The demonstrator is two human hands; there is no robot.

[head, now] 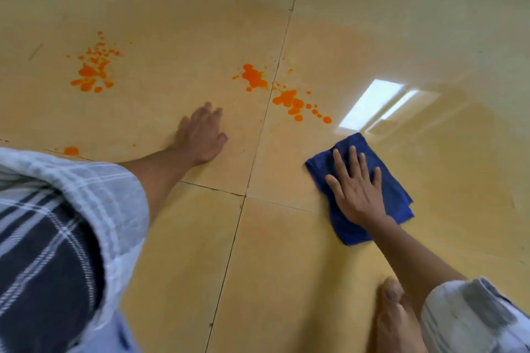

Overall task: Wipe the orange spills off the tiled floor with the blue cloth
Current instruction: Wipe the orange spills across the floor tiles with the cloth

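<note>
Floor: large glossy tiles of a pale yellow-beige, filling almost the whole view.
Grout lines: thin and dark; one long seam ran from top to bottom, crossed by another below the middle.
Surface: polished enough to mirror its surroundings, duller and greyer toward the far top edge.
Light: a bright white reflection of an oblong opening lay on the right-hand tile, split by a darker bar.

— How is the left hand placed?
— It is laid flat, palm down, fingers extended, the arm stretched forward.
— And the right hand?
— It is spread wide, fingers straight, pressed palm down, forearm extended.
</note>
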